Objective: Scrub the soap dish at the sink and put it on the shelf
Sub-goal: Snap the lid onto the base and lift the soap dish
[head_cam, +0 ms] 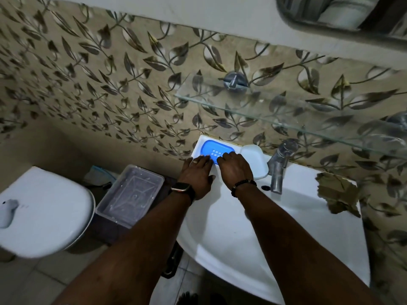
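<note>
A blue soap dish with drain holes lies on the back left corner of the white sink, against the leaf-patterned wall. My left hand and my right hand both rest on its near edge, fingers laid over the dish; whether they grip it I cannot tell. A white soap dish part sits just right of the blue one, beside the tap. The glass shelf hangs on the wall above and to the right of the sink, with nothing on the part I see.
A chrome tap stands at the sink's back. A clear plastic box sits left of the sink, and a white toilet lid lies further left. A mirror edge shows at top right. A patch of the sink's right rim is chipped.
</note>
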A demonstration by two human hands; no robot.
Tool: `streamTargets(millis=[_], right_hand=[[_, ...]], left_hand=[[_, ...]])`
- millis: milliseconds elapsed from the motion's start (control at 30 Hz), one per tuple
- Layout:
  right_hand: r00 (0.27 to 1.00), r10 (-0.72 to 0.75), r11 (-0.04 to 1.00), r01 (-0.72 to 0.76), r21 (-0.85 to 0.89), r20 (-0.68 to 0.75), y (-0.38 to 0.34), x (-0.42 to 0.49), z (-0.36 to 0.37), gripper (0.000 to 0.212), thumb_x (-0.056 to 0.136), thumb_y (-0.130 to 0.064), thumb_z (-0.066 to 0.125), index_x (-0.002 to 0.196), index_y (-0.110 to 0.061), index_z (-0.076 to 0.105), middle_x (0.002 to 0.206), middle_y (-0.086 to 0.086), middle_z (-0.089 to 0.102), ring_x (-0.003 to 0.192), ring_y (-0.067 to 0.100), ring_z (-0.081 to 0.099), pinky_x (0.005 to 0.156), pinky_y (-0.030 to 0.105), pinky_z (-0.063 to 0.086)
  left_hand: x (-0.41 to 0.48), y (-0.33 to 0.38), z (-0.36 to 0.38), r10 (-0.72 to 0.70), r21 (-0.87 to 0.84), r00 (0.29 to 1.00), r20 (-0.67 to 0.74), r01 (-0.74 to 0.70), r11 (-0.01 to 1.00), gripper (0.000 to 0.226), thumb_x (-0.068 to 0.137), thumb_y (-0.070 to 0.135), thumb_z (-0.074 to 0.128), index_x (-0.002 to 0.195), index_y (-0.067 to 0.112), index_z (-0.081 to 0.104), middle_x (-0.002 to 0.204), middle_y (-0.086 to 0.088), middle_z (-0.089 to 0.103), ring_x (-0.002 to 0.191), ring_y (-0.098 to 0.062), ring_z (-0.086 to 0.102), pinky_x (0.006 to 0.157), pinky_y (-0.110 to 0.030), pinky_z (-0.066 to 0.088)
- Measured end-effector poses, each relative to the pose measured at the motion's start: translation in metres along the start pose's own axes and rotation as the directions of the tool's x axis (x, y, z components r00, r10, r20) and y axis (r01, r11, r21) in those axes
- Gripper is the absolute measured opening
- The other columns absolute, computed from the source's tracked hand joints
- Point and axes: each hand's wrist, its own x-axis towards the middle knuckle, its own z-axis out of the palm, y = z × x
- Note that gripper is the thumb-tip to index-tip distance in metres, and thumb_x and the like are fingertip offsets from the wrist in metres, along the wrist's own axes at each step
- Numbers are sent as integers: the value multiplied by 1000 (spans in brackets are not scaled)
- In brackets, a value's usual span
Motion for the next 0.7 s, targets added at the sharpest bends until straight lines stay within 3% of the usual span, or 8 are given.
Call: streamTargets(millis=[67, 167, 267, 367, 467, 533, 567, 700], right_hand=[[999, 12, 1000, -13, -22, -34, -1, 1, 2, 21, 83, -5, 61, 99, -9, 73, 87, 10, 71, 86, 31, 66, 76, 38, 52], [999, 0, 999, 1, 50, -32, -4, 3, 3, 24, 87, -4, 53, 106, -6, 69, 96, 14, 69, 95, 36, 63, 83, 42, 49], [997, 39, 997, -34, 76, -63, -6, 0, -2, 28, 90, -4, 46, 111, -8, 64, 104, 14, 66, 103, 35, 59, 84, 43, 46], [994, 43, 994, -32, 105, -97, -8, -8, -13, 31, 89, -2, 43, 113, -7, 62, 107, 15, 64, 105, 36, 57, 86, 43, 43], [985, 40, 992, -18, 128, -168, -10, -17, -32, 28, 84, 2, 47, 104, -5, 65, 98, 16, 64, 96, 38, 58, 78, 44, 44], [974, 50, 987, -15, 158, -220, -13, -25, -46, 24, 76, 7, 53, 93, -4, 67, 85, 16, 64, 83, 38, 60, 67, 42, 44], [969, 51, 984, -7, 180, -243, -16, -29, -53, 23, 73, 7, 55, 89, -4, 67, 81, 16, 63, 80, 37, 60, 64, 41, 44], [953, 55, 975, 13, 221, -299, -20, -46, -76, 20, 74, 5, 56, 86, -8, 65, 79, 12, 61, 78, 35, 58, 62, 38, 42]], left_hand=[[0, 1, 1, -1, -50, 1000, -22, 0, 999, 63, 100, 46, 43, 155, 18, 31, 163, -3, 29, 150, -21, 25, 122, -41, 11], [-2, 0, 1, -26, -150, 998, -54, 18, 989, 63, 100, 45, 45, 155, 16, 32, 162, -4, 31, 149, -21, 27, 122, -36, 18], [-5, 3, -2, -197, -466, 969, -148, 108, 878, 55, 101, 35, 52, 150, 12, 43, 160, -8, 35, 146, -24, 34, 119, -34, 27], [-7, 10, -9, -509, -771, 844, -168, 209, 602, 47, 101, 29, 56, 142, 6, 51, 151, -15, 46, 134, -29, 49, 114, -40, 38], [-4, 17, -21, -629, -972, 777, 25, 166, 166, 45, 99, 25, 59, 139, 6, 53, 138, -15, 58, 118, -26, 61, 106, -43, 48], [-5, 20, -28, -581, -982, 798, 161, 74, -171, 41, 100, 21, 59, 139, 7, 54, 136, -18, 59, 111, -23, 62, 98, -42, 54], [-7, 21, -30, -537, -959, 820, 198, 48, -281, 41, 100, 21, 59, 138, 7, 53, 137, -18, 59, 111, -22, 62, 93, -41, 56], [-20, 28, -37, -367, -824, 879, 303, 48, -565, 42, 98, 47, 56, 129, 18, 62, 133, -10, 65, 121, -25, 63, 84, -43, 59]])
